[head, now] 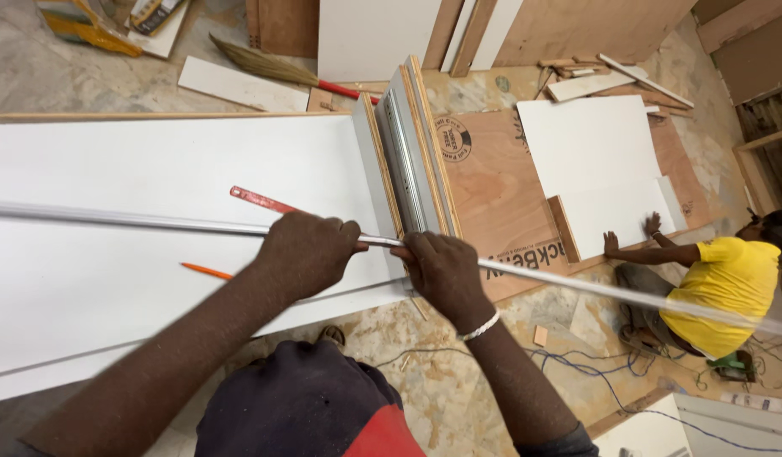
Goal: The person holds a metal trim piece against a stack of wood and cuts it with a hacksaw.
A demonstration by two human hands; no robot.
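Observation:
Both of my hands grip a long thin metal strip (pixel 120 219) that runs across the whole view from left to right. My left hand (pixel 305 252) closes over it above the large white board (pixel 137 169). My right hand (pixel 442 267) holds it just past the board's right end, beside a stack of upright plywood and metal-edged panels (pixel 412 148). A red flat bar (pixel 260 200) lies on the white board just behind my left hand. An orange pencil (pixel 206 271) rests on the board to the left.
A person in a yellow shirt (pixel 725 288) crouches at right, both hands on a small white panel (pixel 615 216) lying on a brown plywood sheet (pixel 492 195). A broom (pixel 272 68), offcuts and boards lie behind. Blue cable (pixel 594 368) trails over the floor.

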